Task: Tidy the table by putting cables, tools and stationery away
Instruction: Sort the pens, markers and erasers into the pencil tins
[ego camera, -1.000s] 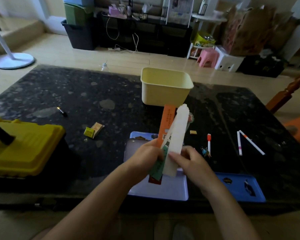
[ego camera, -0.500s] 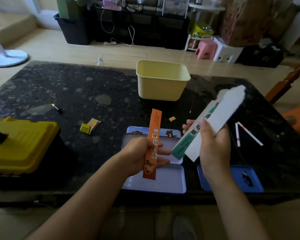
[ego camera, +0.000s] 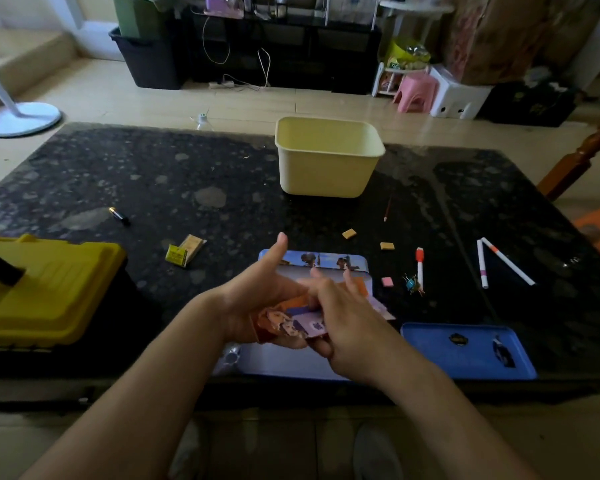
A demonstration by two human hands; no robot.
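Note:
Both of my hands meet low over the open tin pencil case (ego camera: 323, 263) at the table's near edge. My left hand (ego camera: 257, 299) cradles an orange paper bookmark (ego camera: 274, 318) in its curled fingers, thumb sticking up. My right hand (ego camera: 347, 320) pinches the purple and white bookmarks (ego camera: 310, 325) and lays them across the orange one, two fingers lifted. The far ends of the strips are hidden behind my right hand. The case's pale base (ego camera: 291, 362) lies below my hands.
A yellow tub (ego camera: 326, 168) stands behind the case and a yellow toolbox (ego camera: 42, 289) at the left edge. A blue tin lid (ego camera: 465, 355), two white pens (ego camera: 482, 268), a red-capped marker (ego camera: 420, 268), erasers (ego camera: 387, 245), clips (ego camera: 411, 284), a battery (ego camera: 119, 215) and a small yellow box (ego camera: 184, 251) lie scattered.
My hands had pulled apart, the right lifting the white strips to the right. They have now come back together low over the tin case, with the strips stacked flat.

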